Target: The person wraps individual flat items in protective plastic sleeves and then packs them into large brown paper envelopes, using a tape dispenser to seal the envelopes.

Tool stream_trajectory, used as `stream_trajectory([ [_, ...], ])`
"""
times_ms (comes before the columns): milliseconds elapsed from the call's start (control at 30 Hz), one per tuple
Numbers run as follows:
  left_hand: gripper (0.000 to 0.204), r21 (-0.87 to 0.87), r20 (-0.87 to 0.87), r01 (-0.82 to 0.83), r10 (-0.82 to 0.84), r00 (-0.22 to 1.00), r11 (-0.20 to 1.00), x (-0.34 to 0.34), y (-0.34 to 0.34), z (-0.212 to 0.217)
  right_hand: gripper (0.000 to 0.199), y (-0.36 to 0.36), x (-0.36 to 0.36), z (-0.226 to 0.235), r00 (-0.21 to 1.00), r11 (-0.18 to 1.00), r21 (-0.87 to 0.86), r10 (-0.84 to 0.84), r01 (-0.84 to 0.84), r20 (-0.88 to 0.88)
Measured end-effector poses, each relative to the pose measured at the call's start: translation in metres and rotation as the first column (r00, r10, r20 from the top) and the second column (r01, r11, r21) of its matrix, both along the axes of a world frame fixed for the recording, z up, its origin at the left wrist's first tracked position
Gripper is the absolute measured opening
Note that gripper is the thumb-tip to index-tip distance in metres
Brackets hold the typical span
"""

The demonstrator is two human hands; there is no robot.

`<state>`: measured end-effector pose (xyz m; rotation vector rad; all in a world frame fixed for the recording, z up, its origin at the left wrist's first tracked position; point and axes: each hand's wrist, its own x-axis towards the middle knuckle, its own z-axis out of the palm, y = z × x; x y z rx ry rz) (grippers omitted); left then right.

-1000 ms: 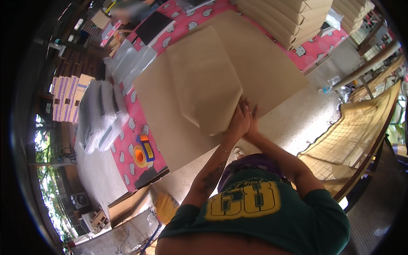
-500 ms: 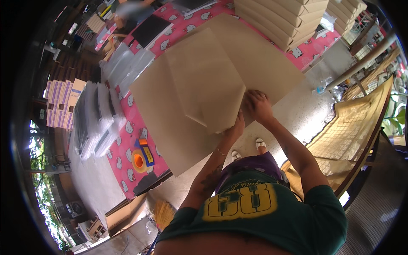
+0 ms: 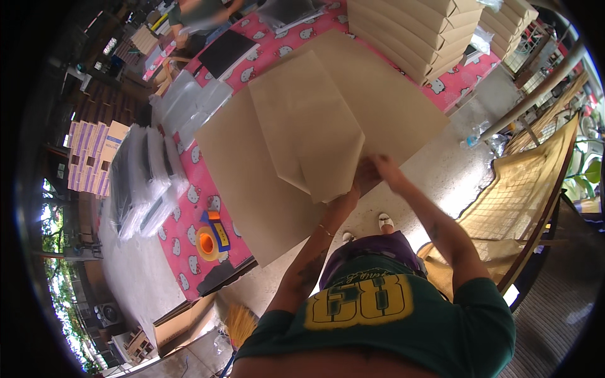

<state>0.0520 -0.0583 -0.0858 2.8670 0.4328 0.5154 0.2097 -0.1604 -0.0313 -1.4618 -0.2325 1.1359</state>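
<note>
A large flat sheet of brown cardboard [image 3: 252, 183] lies on the pink patterned mat [image 3: 189, 220]. On top of it is a folded brown cardboard piece [image 3: 309, 126], lifted at its near corner. My left hand [image 3: 353, 189] grips that near corner from below. My right hand [image 3: 386, 170] holds the same edge just to the right. Both forearms reach up from my green shirt at the bottom.
A tall stack of flat cardboard boxes [image 3: 409, 31] stands at the top right. Clear plastic bundles [image 3: 145, 176] lie at the left. An orange tape roll with a dispenser [image 3: 208, 239] rests on the mat. Another person [image 3: 201, 12] sits at the top. A broom [image 3: 242, 321] lies low.
The folded cardboard piece has lifted and turned slightly at its near corner. My hands have shifted a little to the right along its edge.
</note>
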Motion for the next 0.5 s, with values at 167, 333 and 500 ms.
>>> stream_trajectory([
  [167,0.035,0.080,0.185,-0.133,0.116,0.976,0.988,0.018,-0.021,0.049,0.045,0.036,0.031,0.040,0.999,0.999,0.051,-0.009,0.011,-0.046],
  [333,0.035,-0.153,-0.022,-0.075,0.073,0.997,0.985,0.026,-0.022,0.018,0.047,0.013,0.020,0.011,0.999,0.994,0.108,0.039,-0.036,-0.029],
  [500,0.027,-0.717,0.240,0.075,0.145,0.960,0.693,-0.009,0.010,-0.090,0.041,0.010,-0.067,0.011,0.938,0.932,0.145,0.343,-0.332,-0.058],
])
